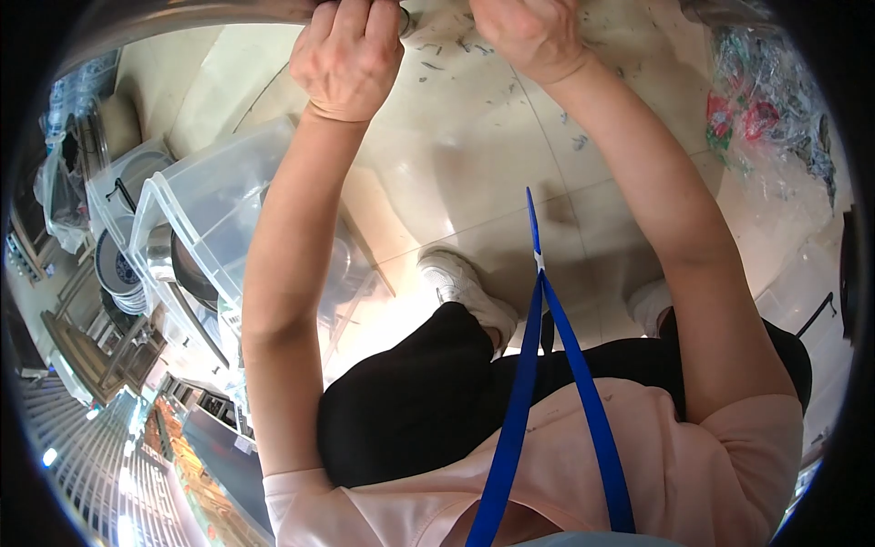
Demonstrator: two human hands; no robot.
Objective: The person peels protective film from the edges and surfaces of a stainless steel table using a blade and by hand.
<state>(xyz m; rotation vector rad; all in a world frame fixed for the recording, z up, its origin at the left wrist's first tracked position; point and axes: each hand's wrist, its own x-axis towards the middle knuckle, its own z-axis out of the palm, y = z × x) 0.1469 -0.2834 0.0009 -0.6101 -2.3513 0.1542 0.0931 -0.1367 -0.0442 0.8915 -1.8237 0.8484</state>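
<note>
At the top edge of the view, my left hand (pixel 346 59) is closed, knuckles up and fingers curled under. It sits against a brownish, shiny rounded edge (pixel 210 18) that runs along the top left. What its fingers hold is hidden. To its right, my right hand (pixel 529 32) is also closed, partly cut off by the frame, and whatever it holds cannot be made out. Both arms reach forward over the tiled floor (pixel 474 173), where small dark scraps lie scattered between and beyond the hands.
Clear plastic bins (pixel 228 182) stand at the left, with a metal pot (pixel 162 253) and stacked patterned bowls (pixel 117 264). Crumpled clear plastic bags (pixel 775 118) lie at the right. A blue lanyard (pixel 524 383) hangs from my neck above my white shoes (pixel 465 292).
</note>
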